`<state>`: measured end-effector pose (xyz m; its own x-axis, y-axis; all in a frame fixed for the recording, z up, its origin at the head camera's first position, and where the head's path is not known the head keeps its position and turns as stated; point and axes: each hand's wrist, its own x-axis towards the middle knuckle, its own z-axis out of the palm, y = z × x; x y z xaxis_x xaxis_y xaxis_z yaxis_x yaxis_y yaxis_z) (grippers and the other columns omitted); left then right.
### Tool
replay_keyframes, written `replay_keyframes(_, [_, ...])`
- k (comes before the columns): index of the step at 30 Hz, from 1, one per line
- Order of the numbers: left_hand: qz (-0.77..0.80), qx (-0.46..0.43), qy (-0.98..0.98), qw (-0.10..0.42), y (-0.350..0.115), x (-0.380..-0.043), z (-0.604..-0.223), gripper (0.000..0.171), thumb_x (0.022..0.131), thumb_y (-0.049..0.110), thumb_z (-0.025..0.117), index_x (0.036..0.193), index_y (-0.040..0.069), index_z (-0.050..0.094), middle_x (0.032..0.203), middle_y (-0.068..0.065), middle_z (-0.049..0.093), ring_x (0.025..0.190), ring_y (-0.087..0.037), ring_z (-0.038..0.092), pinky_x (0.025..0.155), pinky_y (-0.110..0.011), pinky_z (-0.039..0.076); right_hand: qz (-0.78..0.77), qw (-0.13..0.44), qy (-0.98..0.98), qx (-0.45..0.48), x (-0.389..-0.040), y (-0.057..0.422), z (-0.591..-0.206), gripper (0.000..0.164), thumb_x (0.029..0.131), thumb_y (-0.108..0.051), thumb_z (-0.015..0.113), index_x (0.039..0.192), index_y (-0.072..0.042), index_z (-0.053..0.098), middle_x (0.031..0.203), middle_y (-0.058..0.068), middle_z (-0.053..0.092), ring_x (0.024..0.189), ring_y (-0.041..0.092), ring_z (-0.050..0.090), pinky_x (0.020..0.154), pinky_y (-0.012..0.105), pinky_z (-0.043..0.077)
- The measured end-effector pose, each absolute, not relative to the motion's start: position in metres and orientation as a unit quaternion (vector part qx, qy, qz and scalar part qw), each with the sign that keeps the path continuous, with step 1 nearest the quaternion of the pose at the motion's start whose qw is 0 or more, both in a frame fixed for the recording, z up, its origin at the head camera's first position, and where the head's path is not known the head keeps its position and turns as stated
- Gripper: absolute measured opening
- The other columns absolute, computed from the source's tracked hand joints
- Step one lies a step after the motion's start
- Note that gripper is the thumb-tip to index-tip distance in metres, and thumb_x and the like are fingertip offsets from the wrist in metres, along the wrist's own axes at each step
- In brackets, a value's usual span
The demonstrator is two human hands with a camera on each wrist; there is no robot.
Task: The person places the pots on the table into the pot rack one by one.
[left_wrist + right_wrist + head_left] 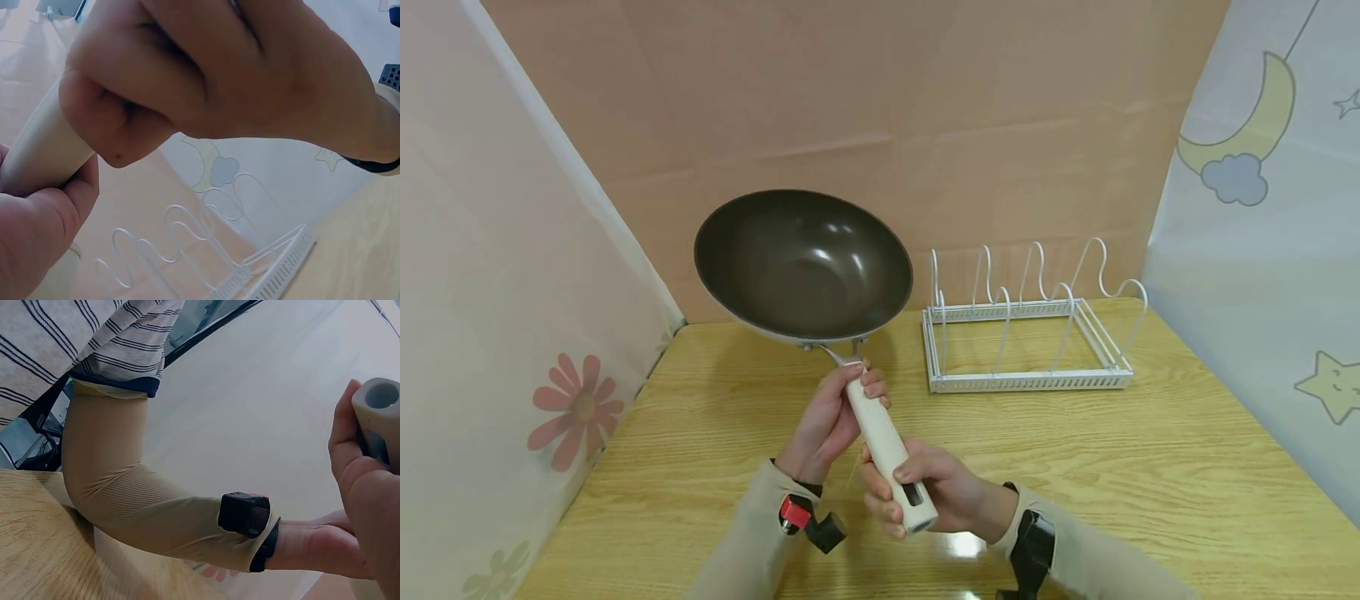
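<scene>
A deep frying pan (805,267) with a dark inside is held up above the table, its bowl tilted toward me. Its cream handle (876,425) slants down to the right. My left hand (827,417) grips the handle at the pan end, the fingers curled round it. Lower down, near the handle's hanging slot, my right hand (928,487) grips it with the thumb lying on top. In the left wrist view the right hand (187,75) wraps the handle (47,147). The right wrist view shows the hollow handle end (378,406) in the right hand (381,506).
A white wire rack (1030,379) with several upright loops stands on the wooden table (1165,467), right of the pan. A peach backdrop (880,100) hangs behind, with printed white sheets (1262,275) at the sides.
</scene>
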<state>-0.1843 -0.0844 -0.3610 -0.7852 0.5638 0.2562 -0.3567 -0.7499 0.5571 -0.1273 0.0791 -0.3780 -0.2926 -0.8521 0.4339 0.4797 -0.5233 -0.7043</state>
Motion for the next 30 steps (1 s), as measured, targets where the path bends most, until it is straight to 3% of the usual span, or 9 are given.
replay_keyframes(7, [0.888, 0.199, 0.368, 0.19, -0.08, -0.185, -0.35, 0.014, 0.105, 0.008, 0.036, 0.096, 0.009, 0.046, 0.081, 0.001, 0.048, 0.074, -0.009, 0.053, 0.078, -0.027, 0.049, -0.767, 0.44, 0.193, -0.426, -0.131, 0.08, -0.371, 0.03, 0.099, -0.018, 0.045, 0.128, -0.021, 0.043, 0.094, -0.008, 0.05, 0.081, 0.002, 0.056, 0.073, 0.017, 0.05])
replay_keyframes(13, [0.868, 0.189, 0.427, 0.171, -0.078, -0.186, -0.342, 0.004, 0.103, 0.011, 0.041, 0.1, 0.008, 0.041, 0.082, 0.001, 0.049, 0.074, -0.01, 0.053, 0.077, -0.028, 0.051, -0.767, 0.441, 0.181, -0.43, -0.132, 0.08, -0.37, 0.031, 0.097, -0.021, 0.049, 0.127, -0.021, 0.042, 0.09, -0.008, 0.046, 0.077, 0.002, 0.054, 0.07, 0.016, 0.05])
replay_keyframes(22, [0.84, 0.185, 0.486, 0.152, -0.075, -0.187, -0.333, 0.006, 0.103, 0.008, 0.04, 0.103, 0.002, 0.04, 0.081, -0.001, 0.05, 0.072, -0.011, 0.056, 0.075, -0.028, 0.055, -0.782, 0.455, 0.136, -0.404, -0.132, 0.081, -0.373, 0.032, 0.094, -0.02, 0.052, 0.124, -0.019, 0.042, 0.081, -0.007, 0.041, 0.069, 0.003, 0.05, 0.065, 0.015, 0.048])
replay_keyframes(30, [0.803, 0.204, 0.549, 0.109, -0.066, -0.191, -0.33, 0.008, 0.101, 0.008, 0.042, 0.098, 0.002, 0.046, 0.078, -0.002, 0.055, 0.069, -0.011, 0.059, 0.072, -0.028, 0.057, -0.799, 0.451, 0.095, -0.386, -0.133, 0.082, -0.376, 0.032, 0.089, -0.015, 0.051, 0.12, -0.015, 0.043, 0.073, -0.003, 0.033, 0.057, 0.006, 0.04, 0.049, 0.015, 0.04])
